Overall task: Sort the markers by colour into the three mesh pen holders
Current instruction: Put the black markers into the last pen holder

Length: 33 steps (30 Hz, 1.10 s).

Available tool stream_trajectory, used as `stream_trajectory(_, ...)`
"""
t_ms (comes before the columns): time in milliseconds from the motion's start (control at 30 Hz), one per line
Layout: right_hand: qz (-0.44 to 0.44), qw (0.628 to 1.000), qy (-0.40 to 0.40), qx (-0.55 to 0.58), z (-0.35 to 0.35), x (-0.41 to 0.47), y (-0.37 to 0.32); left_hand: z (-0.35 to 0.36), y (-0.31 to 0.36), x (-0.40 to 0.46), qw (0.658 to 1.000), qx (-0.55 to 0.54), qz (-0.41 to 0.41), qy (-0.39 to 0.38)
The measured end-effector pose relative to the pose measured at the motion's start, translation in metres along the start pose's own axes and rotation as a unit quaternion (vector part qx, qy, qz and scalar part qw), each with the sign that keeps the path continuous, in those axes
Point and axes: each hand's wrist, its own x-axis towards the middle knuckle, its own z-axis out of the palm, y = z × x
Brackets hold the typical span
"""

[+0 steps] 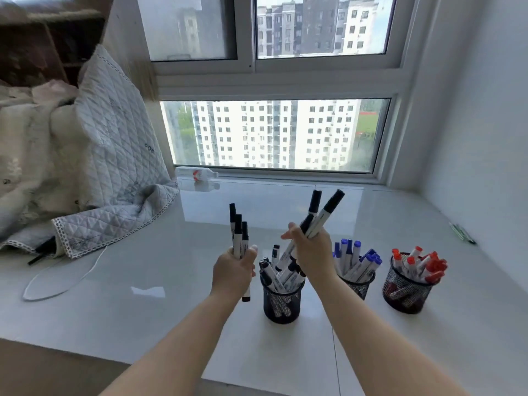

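Hands gripping black markers (239,238), middle holder (358,284) partly hidden, cable end under quilt

Marker (237,238) print — too blurred to read.

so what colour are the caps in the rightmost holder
Red caps, clearest in the head view.

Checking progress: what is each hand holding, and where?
Left hand grips three black markers at their lower barrels; right hand grips another black bunch mid-barrel.
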Motion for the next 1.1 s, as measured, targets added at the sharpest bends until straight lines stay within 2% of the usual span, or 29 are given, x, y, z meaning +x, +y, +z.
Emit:
stream_trajectory(200, 0.027, 0.999, -0.025, -0.029, 0.012, 0.005, 0.029, 0.014, 0.004, -0.004, 0.997, -0.065, 0.002, 0.03)
stream_trajectory(367, 0.005, 0.985, -0.061, -0.161, 0.021, 0.002, 0.051, 0.027, 0.001, -0.002, 0.992, -0.109, -0.006, 0.07)
stream_trajectory(467, -0.006, 0.98, -0.065, -0.189, 0.023, -0.002, 0.06, 0.036, -0.004, -0.004, 0.989, -0.128, -0.014, 0.075)
stream_trajectory(667, 0.014, 0.988, -0.089, -0.128, 0.018, -0.005, 0.056, 0.053, -0.006, -0.008, 0.987, -0.143, 0.011, 0.068)
stream_trajectory(833, 0.012, 0.998, -0.005, -0.055, 0.006, 0.007, 0.041, 0.054, 0.0, -0.006, 0.985, -0.16, 0.024, 0.055)
stream_trajectory(933, -0.027, 0.999, 0.027, -0.012, 0.002, 0.01, 0.037, 0.051, 0.006, -0.001, 0.983, -0.171, 0.03, 0.056)
stream_trajectory(1000, -0.063, 0.996, 0.021, -0.063, 0.001, 0.008, 0.038, 0.048, 0.012, 0.003, 0.98, -0.187, 0.029, 0.068)
stream_trajectory(1100, -0.086, 0.98, -0.034, -0.176, 0.007, 0.006, 0.041, 0.042, 0.019, 0.011, 0.975, -0.197, 0.03, 0.093)
